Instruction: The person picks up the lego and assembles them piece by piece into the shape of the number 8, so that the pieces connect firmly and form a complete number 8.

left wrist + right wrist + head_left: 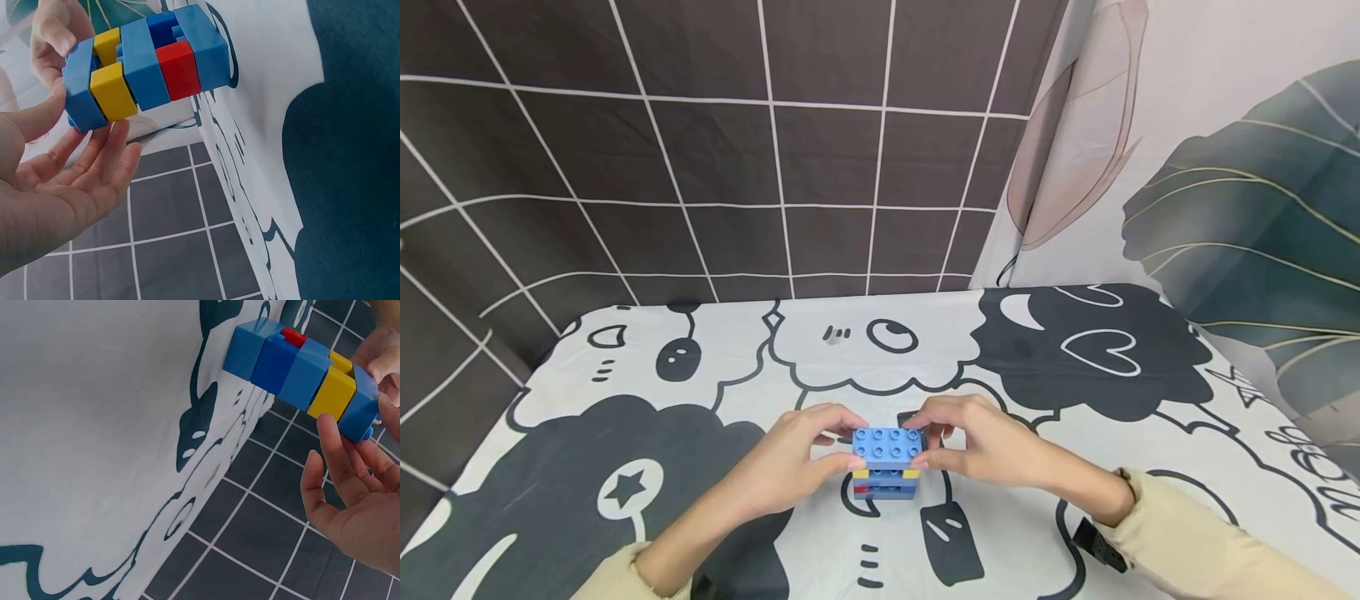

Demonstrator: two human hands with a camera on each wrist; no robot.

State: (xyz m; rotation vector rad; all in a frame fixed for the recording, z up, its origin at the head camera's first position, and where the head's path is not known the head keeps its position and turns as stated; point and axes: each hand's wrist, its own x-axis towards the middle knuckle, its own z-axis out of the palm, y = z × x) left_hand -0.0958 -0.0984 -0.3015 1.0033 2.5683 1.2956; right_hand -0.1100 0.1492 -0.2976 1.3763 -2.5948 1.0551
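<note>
A stack of toy building bricks stands upright on the patterned cloth. On top lies a light blue eight-stud brick (887, 445), studs up. Two yellow bricks (114, 94) sit side by side beneath it, with a gap between them. Under those comes another blue brick (146, 67), then a red brick (179, 70) and a dark blue brick (275, 362), and a blue brick (203, 45) at the bottom. My left hand (797, 454) pinches the top brick's left end between thumb and fingers. The right hand (981, 442) pinches its right end likewise.
The black-and-white cartoon cloth (880, 342) spreads over the surface around the stack. Behind it hangs a dark grid-patterned cloth (827, 158), with a leaf-print curtain (1232, 200) at the right.
</note>
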